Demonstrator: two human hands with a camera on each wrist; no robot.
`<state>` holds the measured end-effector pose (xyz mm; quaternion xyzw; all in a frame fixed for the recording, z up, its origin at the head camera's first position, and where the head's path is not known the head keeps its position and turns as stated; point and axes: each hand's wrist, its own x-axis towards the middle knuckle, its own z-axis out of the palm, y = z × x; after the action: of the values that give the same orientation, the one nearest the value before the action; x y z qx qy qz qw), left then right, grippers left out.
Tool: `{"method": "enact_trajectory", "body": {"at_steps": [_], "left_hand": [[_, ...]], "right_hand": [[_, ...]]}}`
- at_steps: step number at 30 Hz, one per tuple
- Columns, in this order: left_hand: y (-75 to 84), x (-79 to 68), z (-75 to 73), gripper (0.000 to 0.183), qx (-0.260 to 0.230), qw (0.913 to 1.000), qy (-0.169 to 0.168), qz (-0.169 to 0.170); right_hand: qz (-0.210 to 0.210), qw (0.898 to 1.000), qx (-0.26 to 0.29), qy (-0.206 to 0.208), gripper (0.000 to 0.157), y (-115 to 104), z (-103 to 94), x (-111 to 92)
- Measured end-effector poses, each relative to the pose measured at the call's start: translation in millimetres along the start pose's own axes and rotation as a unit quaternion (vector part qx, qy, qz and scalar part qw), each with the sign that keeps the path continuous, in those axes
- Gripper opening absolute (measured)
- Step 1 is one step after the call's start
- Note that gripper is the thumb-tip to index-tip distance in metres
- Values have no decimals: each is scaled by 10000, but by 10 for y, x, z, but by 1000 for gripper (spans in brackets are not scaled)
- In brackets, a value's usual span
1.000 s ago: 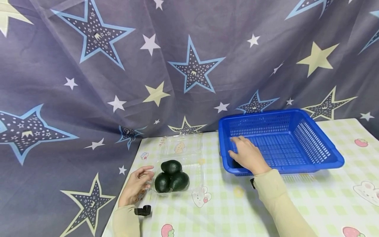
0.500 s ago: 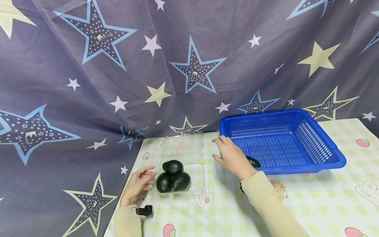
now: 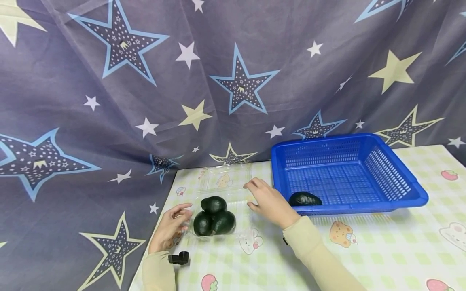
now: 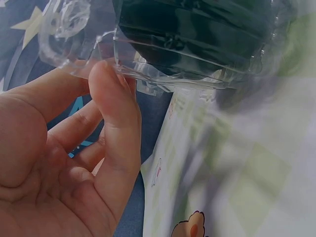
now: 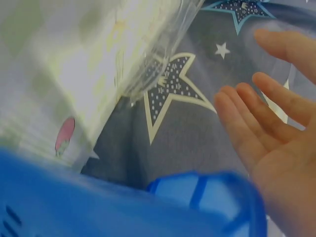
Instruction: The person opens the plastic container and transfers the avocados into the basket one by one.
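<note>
A clear plastic clamshell box [image 3: 243,216] lies on the table with its lid [image 3: 238,171] folded back. Three dark green avocados [image 3: 214,205] sit together in its near left part. My left hand [image 3: 168,229] is at the box's left side; in the left wrist view its thumb and index finger pinch the edge of the clear box [image 4: 79,19]. Between the box and the blue basket hovers my right hand [image 3: 270,202], holding nothing, its fingers spread loosely in the right wrist view. Another avocado [image 3: 305,199] rests inside the basket's near left corner.
The blue perforated basket [image 3: 402,171] stands at the back right of the table. A green and white checked cloth [image 3: 397,246] with cartoon prints covers the tabletop. Behind it hangs a dark star-patterned curtain [image 3: 204,48].
My right hand has come out of the basket and moved left toward the box, leaving the avocado in the basket in view. The left hand has kept its place at the box.
</note>
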<state>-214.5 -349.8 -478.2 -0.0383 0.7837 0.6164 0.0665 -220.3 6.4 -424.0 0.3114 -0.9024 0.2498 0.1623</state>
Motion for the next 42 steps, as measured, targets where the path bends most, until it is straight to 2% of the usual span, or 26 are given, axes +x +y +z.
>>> {"method": "enact_trajectory", "body": {"at_steps": [17,22,28,31,36,42], "left_hand": [[-3,19,-14,54,-136,9999,-96,-24],[-12,21,-7,54,-136,9999,-81,-10],[-22,18,5,52,-218,9997,-105,-31],[-23,27,5,53,-240,9996,-132,-62],[-11,37,-2,54,-242,9996,-106,-56],[-2,19,-24,52,-233,9996,-121,-100]], "right_hand": [[-362,9974,201,-595,41,-258,326,54],[-220,9951,518,-813,48,-303,450,64],[327,9879,813,-1283,60,-294,635,42],[430,9860,905,-1336,63,-295,682,38],[307,9881,821,-1267,65,-316,727,53],[146,9900,365,-1353,66,-354,795,47]]}}
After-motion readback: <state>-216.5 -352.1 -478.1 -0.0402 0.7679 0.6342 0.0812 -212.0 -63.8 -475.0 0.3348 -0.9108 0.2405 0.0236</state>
